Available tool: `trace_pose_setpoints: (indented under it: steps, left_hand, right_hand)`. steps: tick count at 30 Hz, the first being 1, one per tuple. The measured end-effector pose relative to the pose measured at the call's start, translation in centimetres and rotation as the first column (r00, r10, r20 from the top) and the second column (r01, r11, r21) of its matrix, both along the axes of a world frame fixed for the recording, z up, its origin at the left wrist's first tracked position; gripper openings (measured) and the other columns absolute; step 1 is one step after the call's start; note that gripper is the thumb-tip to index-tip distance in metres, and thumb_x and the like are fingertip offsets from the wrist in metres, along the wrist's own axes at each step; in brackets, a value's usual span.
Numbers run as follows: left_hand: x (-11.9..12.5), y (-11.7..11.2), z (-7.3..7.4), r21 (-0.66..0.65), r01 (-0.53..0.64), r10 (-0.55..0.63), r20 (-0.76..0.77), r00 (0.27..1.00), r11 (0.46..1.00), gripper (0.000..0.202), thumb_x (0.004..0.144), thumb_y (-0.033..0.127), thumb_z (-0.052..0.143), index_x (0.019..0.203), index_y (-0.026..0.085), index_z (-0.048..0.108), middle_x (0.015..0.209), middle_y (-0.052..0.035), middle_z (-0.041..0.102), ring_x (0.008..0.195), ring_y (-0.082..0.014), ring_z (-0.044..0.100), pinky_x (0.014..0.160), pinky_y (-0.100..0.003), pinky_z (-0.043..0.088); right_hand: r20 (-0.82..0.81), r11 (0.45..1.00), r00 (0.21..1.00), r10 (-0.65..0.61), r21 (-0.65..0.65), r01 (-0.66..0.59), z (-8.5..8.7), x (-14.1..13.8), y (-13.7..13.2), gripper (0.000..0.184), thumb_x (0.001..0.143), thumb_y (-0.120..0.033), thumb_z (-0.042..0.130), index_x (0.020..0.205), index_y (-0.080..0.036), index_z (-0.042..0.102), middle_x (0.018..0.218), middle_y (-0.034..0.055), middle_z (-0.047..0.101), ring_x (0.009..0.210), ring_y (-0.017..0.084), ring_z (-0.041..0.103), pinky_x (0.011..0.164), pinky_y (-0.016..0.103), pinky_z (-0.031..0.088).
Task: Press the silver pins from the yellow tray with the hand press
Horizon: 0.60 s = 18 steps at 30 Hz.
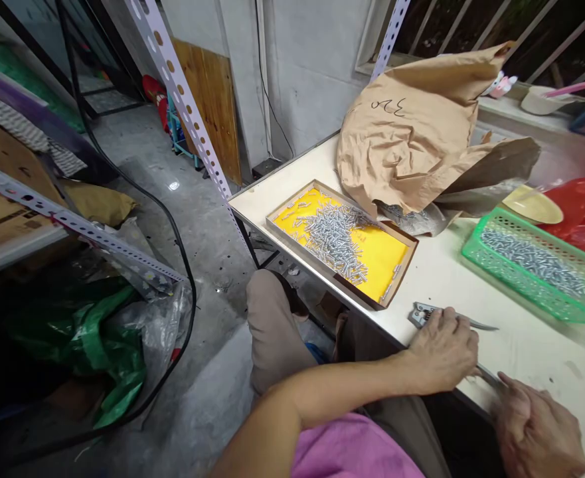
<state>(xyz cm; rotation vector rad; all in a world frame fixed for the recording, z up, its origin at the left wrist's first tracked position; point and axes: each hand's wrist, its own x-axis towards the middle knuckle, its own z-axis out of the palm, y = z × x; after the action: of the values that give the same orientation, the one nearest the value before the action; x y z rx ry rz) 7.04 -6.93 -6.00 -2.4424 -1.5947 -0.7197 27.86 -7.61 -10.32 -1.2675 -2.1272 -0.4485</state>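
A cream tabletop [456, 272] stands against a grey wall, beside a barred window. On it a shallow cardboard tray [399, 282] with a yellow bottom holds small silvery metal pieces [334, 232], next to a crumpled brown paper bag [402, 126] marked "320"; a green plastic basket [531, 295] holds more pieces. The pliers-like metal tool [421, 313] lies near the tray's corner, the left hand [444, 348] over it, fingers bent. The right hand [541, 425], at the table's near edge, is blurred; I cannot tell whether either hand grips anything.
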Motion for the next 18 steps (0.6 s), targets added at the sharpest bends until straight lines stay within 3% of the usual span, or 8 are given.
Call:
trace_pose_setpoints:
  steps: [9, 18]
  left_hand:
    - [0.53, 0.17, -0.23, -0.012, 0.015, -0.015, -0.008, 1.000, 1.000, 0.049, 0.088, 0.048, 0.047, 0.114, 0.007, 0.057, 0.115, -0.0172, 0.053, 0.121, -0.0334, 0.043, 0.098, -0.045, 0.032]
    - [0.56, 0.25, -0.47, 0.011, 0.009, -0.009, 0.002, 1.000, 1.000, 0.054, 0.087, 0.057, 0.043, 0.107, 0.009, 0.057, 0.110, -0.0147, 0.056, 0.118, -0.0299, 0.046, 0.098, -0.042, 0.035]
  right_hand:
    - [-0.089, 0.999, 0.996, -0.025, -0.048, 0.021, 0.08, -0.51, 0.19, 0.032, 0.092, -0.024, 0.040, 0.102, -0.010, 0.067, 0.089, 0.0126, 0.067, 0.093, 0.025, 0.058, 0.088, 0.040, 0.044]
    - [-0.143, 1.000, 0.990, 0.018, 0.023, -0.015, 0.04, -0.65, 0.03, 0.034, 0.092, -0.029, 0.041, 0.104, -0.011, 0.067, 0.091, 0.0116, 0.069, 0.098, 0.028, 0.060, 0.086, 0.040, 0.048]
